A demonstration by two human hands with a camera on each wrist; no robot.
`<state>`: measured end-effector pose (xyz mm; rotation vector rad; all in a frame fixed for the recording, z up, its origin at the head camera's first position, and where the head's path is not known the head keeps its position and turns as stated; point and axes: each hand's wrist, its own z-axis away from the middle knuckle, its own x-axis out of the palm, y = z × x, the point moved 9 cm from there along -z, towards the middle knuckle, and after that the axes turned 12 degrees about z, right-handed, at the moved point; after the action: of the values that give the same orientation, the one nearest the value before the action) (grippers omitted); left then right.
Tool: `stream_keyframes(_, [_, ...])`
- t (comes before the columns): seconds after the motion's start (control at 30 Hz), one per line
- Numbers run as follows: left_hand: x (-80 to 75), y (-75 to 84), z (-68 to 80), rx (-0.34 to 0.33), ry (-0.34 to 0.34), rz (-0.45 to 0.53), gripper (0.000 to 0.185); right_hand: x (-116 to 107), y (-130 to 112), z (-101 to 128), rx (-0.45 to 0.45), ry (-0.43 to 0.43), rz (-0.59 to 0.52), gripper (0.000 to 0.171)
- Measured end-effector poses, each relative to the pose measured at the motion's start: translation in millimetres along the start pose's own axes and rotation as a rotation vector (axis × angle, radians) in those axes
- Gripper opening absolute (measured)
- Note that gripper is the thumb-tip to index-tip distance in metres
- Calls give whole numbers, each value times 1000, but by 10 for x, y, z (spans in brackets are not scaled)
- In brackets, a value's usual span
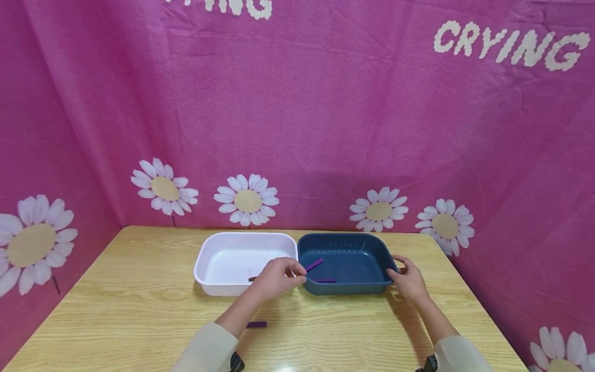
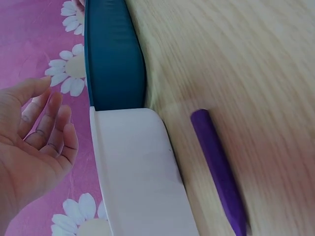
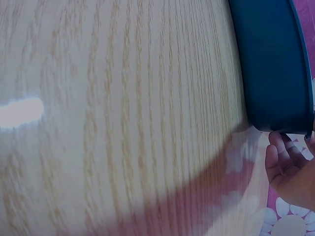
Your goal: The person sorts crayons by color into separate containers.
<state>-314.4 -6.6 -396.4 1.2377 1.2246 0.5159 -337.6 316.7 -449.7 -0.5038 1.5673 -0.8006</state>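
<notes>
A white tray and a dark blue tray stand side by side on the wooden table. My left hand hovers over the seam between them. In the left wrist view my left hand is spread with relaxed fingers and holds nothing. A purple stick lies just beyond its fingertips, inside the blue tray. A second purple stick lies at that tray's near wall. My right hand grips the blue tray's right rim, with fingers curled at the edge.
Another purple stick lies on the table in front of the white tray, also seen as the purple stick in the left wrist view. A small brownish stick lies in the white tray. Pink daisy cloth walls the table.
</notes>
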Motion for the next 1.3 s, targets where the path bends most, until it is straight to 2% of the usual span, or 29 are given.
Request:
stream_keyframes(0.17, [-30,-46,65,6,6,-29,12,-6,10,-6,-2,-2,3,48])
stream_keyframes(0.43, [-126,-59,232,68,30,-66,8,-19,-11,-2,-9,6,-3,48])
stream_keyframes(0.93, [-325,-295,529,29,21,-8,16,2,-13,5,-3,-10,-1,49])
stream_keyframes(1.17, [-398,-388,654,-1,-29,22,19,-17,-32,4,-9,-7,3,48])
stream_keyframes(1.3, [-435,-447,704,-23,-58,2,20,-14,-34,8,-10,-11,3,49])
